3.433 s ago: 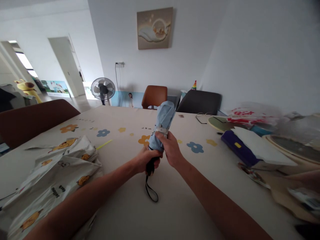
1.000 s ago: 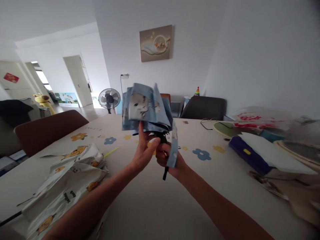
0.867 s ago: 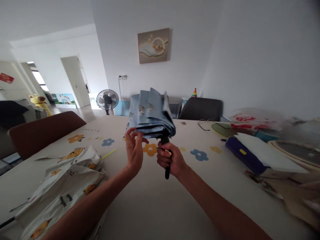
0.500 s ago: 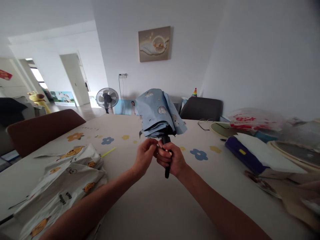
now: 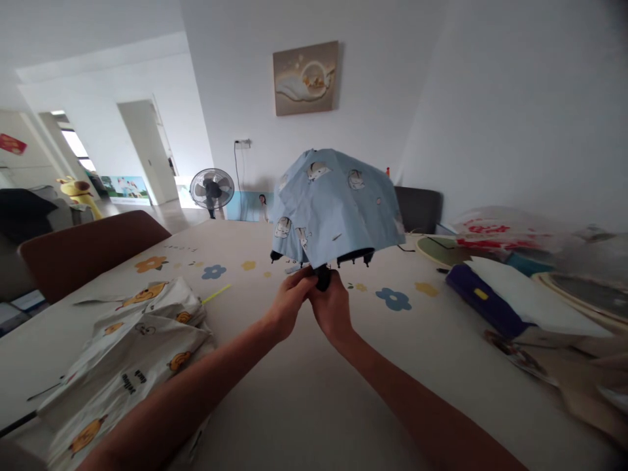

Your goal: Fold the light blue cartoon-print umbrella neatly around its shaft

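Observation:
A light blue folding umbrella with small cartoon animal prints stands above the middle of the table, its canopy loose and partly spread. Black rib tips show along the canopy's lower edge. My left hand is closed around the left side of the black handle, just below the canopy. From the other side my right hand grips the same handle, its fingers partly hidden. To the left lies a crumpled whitish umbrella with yellow duck prints.
On the right of the table are a purple case, a plastic bag, round hoops and papers. A brown chair stands left, a dark chair behind. A fan stands beyond the table.
The blue canopy has spread wider and now covers more of the view. Both hands have shifted on the handle, with the handle's lower end now hidden or tilted away.

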Motion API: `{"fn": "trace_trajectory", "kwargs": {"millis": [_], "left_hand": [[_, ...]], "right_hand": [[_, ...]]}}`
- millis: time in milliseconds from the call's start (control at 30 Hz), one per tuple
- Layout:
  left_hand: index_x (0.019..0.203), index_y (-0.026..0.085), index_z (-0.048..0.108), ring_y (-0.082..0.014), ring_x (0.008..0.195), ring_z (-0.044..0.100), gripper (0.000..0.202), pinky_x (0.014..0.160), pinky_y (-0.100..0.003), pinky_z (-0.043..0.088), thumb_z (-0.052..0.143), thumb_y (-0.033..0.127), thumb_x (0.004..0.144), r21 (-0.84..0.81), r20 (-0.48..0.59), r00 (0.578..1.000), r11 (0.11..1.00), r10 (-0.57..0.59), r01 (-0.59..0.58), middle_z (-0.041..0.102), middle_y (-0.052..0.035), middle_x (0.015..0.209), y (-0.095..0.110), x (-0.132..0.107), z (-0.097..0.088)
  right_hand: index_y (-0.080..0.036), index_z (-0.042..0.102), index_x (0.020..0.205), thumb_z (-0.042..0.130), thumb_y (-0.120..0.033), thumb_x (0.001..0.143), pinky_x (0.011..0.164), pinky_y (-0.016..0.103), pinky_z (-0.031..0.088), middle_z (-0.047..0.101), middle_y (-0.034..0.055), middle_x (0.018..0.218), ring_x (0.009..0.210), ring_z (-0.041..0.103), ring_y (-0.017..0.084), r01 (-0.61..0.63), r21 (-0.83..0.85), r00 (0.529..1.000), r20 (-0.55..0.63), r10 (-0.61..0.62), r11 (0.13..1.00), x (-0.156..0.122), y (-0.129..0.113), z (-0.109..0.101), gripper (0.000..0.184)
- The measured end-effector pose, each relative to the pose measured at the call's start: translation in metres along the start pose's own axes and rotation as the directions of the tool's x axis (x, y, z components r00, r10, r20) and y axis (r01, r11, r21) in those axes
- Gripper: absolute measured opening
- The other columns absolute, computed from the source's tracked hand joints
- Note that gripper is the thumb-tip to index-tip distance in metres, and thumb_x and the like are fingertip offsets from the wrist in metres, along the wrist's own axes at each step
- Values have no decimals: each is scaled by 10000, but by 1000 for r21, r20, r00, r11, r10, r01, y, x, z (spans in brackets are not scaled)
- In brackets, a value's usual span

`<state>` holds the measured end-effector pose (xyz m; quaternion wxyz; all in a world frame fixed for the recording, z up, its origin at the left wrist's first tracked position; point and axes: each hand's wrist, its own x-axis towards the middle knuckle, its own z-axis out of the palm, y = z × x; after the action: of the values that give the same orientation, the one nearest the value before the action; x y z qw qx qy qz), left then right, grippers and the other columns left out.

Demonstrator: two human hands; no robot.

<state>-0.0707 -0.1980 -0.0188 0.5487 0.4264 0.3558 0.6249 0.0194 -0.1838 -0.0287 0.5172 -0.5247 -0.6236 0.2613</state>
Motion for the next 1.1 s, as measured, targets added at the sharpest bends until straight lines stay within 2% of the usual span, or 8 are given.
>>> {"fn": "trace_trajectory", "kwargs": {"millis": [200,333,433,600,733,900,1000,1100], "left_hand": [[976,171,664,-189,970,577,297,916,-349,410,619,239,691,52,14,1000,999,10,-10,663,-67,985,-5,-1,2],[845,126,652,-162,802,592,244,780,-321,467,653,311,687,8,-81,996,999,-33,34,654,-74,852,-3,1,1],[799,115,638,-143,751,571,277,700,-281,462,678,361,679,-12,-85,993,997,-77,77,641,-76,832,-2,1,-1],[828,125,659,-156,795,577,306,728,-275,443,663,402,699,53,-28,992,991,-120,121,650,-82,858,-3,-2,3],[815,144,659,-170,801,579,256,728,-276,436,674,366,688,156,-108,994,988,9,8,654,-64,823,-4,1,8],[747,149,665,-175,747,581,195,689,-278,433,679,324,661,325,-194,960,937,200,-130,643,-30,711,-2,9,13],[731,148,679,-171,751,591,201,719,-288,446,688,330,644,241,-187,962,959,197,-150,654,-25,717,0,12,11],[764,133,690,-169,805,605,241,776,-289,457,723,313,607,-1,-101,987,992,122,-123,674,-48,798,-2,14,5]], "right_hand": [[-183,477,888,520,-357,715,562,288,326,589,62,648,652,576,239,-63,-294,998,3,67,954,12,10,-7,250],[-179,496,803,529,-427,708,558,281,359,600,56,686,659,569,218,-38,-96,995,88,46,995,14,11,-7,267],[-174,506,731,538,-410,686,564,279,391,616,52,721,673,572,205,-28,81,989,149,16,996,13,10,-6,242],[-184,484,754,539,-397,678,561,288,393,626,57,722,677,579,220,-47,39,992,117,42,998,6,10,-4,232],[-184,480,827,531,-354,709,555,282,369,642,90,751,701,595,238,-58,-61,996,62,62,996,-2,8,2,213],[-157,464,927,453,-355,811,553,295,344,650,144,772,719,621,270,-76,-273,992,75,100,959,-2,6,10,230],[-138,442,974,443,-357,833,585,314,361,653,161,787,730,632,282,-28,-392,987,136,89,919,0,3,9,261],[-132,427,1005,441,-403,836,607,324,384,652,157,797,718,635,273,59,-406,983,181,17,912,-1,1,3,320]]}}
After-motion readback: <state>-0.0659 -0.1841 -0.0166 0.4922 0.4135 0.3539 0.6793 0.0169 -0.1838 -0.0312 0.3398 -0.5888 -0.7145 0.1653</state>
